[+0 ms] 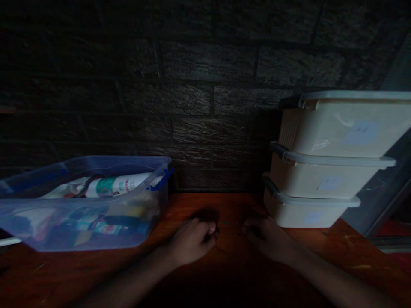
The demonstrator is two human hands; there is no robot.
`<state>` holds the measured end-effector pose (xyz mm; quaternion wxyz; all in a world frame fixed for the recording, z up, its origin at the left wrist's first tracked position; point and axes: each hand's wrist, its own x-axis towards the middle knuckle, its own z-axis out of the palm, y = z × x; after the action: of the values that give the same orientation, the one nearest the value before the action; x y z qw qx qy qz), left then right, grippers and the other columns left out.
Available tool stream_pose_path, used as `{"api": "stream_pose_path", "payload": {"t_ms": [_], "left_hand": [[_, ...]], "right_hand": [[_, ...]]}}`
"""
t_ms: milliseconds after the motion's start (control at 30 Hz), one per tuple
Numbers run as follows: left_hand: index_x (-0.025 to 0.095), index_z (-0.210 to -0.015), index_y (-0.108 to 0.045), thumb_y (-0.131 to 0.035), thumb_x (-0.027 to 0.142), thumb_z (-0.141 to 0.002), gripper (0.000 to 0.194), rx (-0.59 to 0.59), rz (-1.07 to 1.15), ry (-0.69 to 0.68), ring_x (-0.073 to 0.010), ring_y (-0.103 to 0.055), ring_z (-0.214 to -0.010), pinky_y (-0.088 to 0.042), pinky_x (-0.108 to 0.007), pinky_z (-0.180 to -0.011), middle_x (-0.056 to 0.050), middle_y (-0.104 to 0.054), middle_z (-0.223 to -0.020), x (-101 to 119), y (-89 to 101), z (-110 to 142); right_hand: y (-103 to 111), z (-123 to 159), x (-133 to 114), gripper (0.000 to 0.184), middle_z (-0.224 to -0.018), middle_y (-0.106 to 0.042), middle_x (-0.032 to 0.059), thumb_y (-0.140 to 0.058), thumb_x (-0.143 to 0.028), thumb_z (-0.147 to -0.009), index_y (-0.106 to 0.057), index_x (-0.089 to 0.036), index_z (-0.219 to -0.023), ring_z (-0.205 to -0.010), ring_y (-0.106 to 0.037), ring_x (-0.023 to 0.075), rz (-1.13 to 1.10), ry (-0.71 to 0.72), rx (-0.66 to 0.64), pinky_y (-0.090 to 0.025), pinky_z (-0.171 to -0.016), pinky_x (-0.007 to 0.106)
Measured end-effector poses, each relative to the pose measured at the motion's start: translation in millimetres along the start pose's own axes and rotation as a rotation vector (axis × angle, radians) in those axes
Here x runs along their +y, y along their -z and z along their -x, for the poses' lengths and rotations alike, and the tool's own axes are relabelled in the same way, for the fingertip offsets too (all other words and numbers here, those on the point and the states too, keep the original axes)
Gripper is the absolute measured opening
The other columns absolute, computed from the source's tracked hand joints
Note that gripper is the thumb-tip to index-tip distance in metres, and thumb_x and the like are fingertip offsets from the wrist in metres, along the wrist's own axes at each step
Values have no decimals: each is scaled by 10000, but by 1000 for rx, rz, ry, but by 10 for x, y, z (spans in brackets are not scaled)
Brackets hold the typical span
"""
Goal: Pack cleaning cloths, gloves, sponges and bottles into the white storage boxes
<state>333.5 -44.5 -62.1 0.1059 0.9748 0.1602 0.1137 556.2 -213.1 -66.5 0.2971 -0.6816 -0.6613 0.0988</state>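
Just left of the left hand (192,241) — the clear blue-tinted bin (91,241), near right corner close to the wrist, a white bottle (130,184) lying inside. Beyond the right hand (266,241), three cream boxes (321,179), lidded and stacked; bottom one just behind that hand, contact can't be told. Both hands rest low over the wooden tabletop (195,205), a little apart, each curled into a loose fist, nothing showing in the grip. Between bin and stack, a strip of wood runs back to the brick wall (192,98) — tabletop's right edge slants past the boxes.
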Motion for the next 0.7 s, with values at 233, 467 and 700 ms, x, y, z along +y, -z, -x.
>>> {"api": "stream_pose_path", "payload": {"t_ms": [233, 467, 700], "left_hand": [[223, -798, -621, -517, 297, -944, 194, -8, -10, -27, -165, -619, -694, -310, -296, -619, 1, -676, -740, 13, 16, -12], [224, -801, -600, -501, 318, -966, 214, -8, -15, -51, -159, -616, -679, -306, -296, -617, 7, -671, -726, -6, -5, -13], [227, -804, -605, -494, 312, -966, 213, -7, -24, -48, -170, -627, -694, -300, -304, -617, 3, -682, -739, 4, -5, -21]], "right_hand": [[45, 17, 3, 207, -795, -695, 9, -514, -170, -930, -719, -198, -922, -677, -598, 141, 10, 14, -17, -380, -613, 277], [49, 10, 40, 205, -790, -704, 9, -516, -152, -916, -717, -193, -922, -675, -604, 138, 33, 34, -34, -387, -611, 275], [56, 14, 25, 204, -788, -700, 9, -505, -178, -939, -708, -196, -918, -682, -612, 139, 47, 33, -32, -387, -610, 276]]}}
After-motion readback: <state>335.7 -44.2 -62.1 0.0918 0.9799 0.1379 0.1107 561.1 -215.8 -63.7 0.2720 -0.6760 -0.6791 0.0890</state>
